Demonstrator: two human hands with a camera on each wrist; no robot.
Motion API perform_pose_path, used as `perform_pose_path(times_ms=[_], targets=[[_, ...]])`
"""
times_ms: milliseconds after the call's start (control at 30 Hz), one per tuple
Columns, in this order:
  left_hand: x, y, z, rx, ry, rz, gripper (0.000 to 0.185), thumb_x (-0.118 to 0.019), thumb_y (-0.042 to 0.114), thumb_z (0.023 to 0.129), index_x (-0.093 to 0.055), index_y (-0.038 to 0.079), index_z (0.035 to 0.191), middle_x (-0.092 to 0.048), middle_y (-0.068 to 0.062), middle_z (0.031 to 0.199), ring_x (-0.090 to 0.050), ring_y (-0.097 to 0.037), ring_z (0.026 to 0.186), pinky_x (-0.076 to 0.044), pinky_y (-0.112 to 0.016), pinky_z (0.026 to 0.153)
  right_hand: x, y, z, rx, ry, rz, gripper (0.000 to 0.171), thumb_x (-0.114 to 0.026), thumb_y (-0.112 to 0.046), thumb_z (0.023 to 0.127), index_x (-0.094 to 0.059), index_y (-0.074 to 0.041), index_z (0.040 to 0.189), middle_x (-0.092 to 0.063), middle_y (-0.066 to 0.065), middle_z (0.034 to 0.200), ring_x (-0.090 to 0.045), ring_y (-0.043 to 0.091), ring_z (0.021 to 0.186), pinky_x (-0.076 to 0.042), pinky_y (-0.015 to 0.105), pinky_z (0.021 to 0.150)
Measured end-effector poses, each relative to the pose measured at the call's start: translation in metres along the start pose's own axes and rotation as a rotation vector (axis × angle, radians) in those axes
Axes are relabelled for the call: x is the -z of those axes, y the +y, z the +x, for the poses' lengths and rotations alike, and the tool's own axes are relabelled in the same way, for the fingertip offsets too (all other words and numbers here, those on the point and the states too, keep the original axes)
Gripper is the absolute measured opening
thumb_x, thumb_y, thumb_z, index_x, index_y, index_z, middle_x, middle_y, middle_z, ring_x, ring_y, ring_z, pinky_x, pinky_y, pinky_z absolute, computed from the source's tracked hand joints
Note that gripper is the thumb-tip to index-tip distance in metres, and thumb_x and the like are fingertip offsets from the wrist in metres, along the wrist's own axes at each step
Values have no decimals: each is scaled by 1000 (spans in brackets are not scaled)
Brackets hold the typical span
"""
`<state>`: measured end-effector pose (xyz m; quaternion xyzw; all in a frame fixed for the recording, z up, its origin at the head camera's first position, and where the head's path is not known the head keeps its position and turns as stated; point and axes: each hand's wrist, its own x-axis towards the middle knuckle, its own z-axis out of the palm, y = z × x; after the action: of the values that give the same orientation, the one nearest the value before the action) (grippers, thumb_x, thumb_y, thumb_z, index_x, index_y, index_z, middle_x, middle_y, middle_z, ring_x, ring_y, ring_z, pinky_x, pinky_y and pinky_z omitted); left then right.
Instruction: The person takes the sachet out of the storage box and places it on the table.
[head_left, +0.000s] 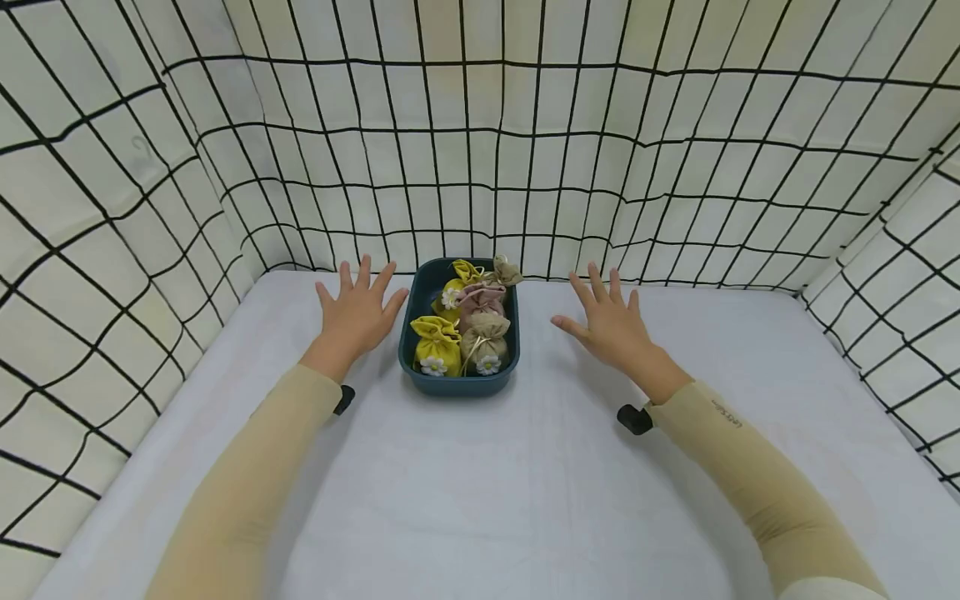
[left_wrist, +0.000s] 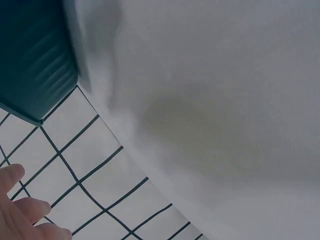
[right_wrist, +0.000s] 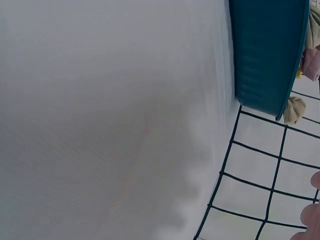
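A dark teal tray point(head_left: 406, 333) stands at the back middle of the white table and holds several small cloth pouches: a yellow one point(head_left: 437, 343) and a beige one point(head_left: 485, 342) with white flowers in front, a pink one point(head_left: 482, 299) behind. My left hand point(head_left: 358, 312) hovers open just left of the tray, fingers spread, holding nothing. My right hand point(head_left: 611, 321) hovers open to the tray's right, a little farther off, also empty. The left wrist view shows the tray's wall point(left_wrist: 35, 55) and my fingertips point(left_wrist: 20, 210). The right wrist view shows the tray's side point(right_wrist: 267, 50).
White cloth with a black grid point(head_left: 480, 150) walls the table on the back and both sides. The table's white cover point(head_left: 480, 483) stretches toward me. Beige sleeves cover both forearms, with a black wrist mount point(head_left: 634, 418) on each.
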<state>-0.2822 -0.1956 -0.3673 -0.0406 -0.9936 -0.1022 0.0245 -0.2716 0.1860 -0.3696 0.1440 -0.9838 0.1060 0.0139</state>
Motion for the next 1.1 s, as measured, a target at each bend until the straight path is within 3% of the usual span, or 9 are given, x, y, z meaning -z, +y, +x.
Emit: perform_pose_path(times_ms=[267, 467, 700, 1100], targets=[[3, 8, -7, -69, 2, -10, 70, -27, 58, 109, -16, 20, 167, -1, -21, 170, 8, -48, 153, 4, -78, 112, -1, -5, -7, 57, 9, 36, 85, -48, -60, 104, -10, -17, 167, 5, 16, 171, 13, 43, 153, -1, 72, 116], [2, 8, -12, -82, -1, 2, 70, -29, 58, 109, -16, 22, 167, -1, -19, 170, 7, -47, 153, 1, -77, 113, -4, -3, -12, 156, 38, 66, 84, -50, -57, 104, -10, -18, 167, 2, 15, 171, 8, 42, 154, -2, 70, 118], [1, 7, -16, -113, -7, -5, 69, -31, 56, 109, -16, 20, 167, -2, -18, 171, 4, -46, 154, -2, -76, 114, -5, -7, -16, 209, 65, 108, 81, -56, -48, 104, -16, -16, 167, -1, 16, 171, 7, 42, 154, -2, 68, 119], [2, 12, -27, -167, -24, -26, 69, -35, 53, 109, -18, 17, 166, -6, -11, 171, 4, -42, 155, -2, -74, 115, -2, -18, -16, 322, 42, 265, 78, -56, -42, 106, -17, -13, 166, -5, 13, 172, 5, 34, 156, -11, 65, 120]])
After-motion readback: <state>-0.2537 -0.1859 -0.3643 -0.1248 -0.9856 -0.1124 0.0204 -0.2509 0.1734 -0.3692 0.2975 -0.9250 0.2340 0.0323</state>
